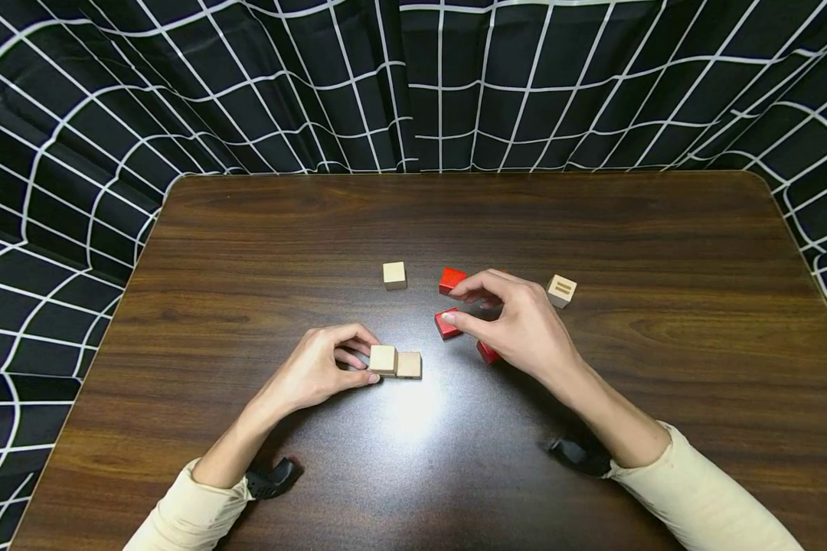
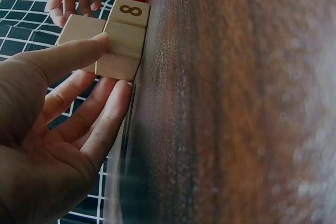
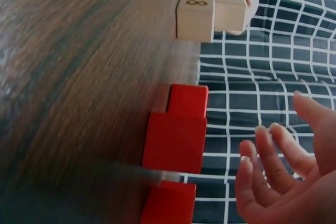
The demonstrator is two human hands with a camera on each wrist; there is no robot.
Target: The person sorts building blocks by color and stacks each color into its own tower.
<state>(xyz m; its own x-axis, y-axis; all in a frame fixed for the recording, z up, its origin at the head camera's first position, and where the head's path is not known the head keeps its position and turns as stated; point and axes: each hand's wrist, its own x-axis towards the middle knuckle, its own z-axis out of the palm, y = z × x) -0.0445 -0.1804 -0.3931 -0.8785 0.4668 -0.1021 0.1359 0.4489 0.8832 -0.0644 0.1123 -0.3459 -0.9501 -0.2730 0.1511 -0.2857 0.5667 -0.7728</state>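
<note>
Small pale wooden blocks [image 1: 409, 366] stand together left of the table's bright glare, one block [image 1: 383, 357] stacked on top at the left end. My left hand [image 1: 320, 366] holds the stacked end between thumb and fingers. One face of the group carries a figure 8 [image 2: 130, 10]. My right hand [image 1: 524, 321] hovers over the red blocks [image 1: 448, 324], partly covering them in the head view. Its fingers [image 3: 275, 166] are loosely bent around nothing in the right wrist view, apart from the red blocks [image 3: 176, 142].
A lone pale block [image 1: 395, 275] sits farther back on the dark wooden table [image 1: 282, 229]. Right of the right hand lies a pale block with an equals sign [image 1: 561, 290]. Black curtain [image 1: 303, 84] with a white grid surrounds the table's back and sides.
</note>
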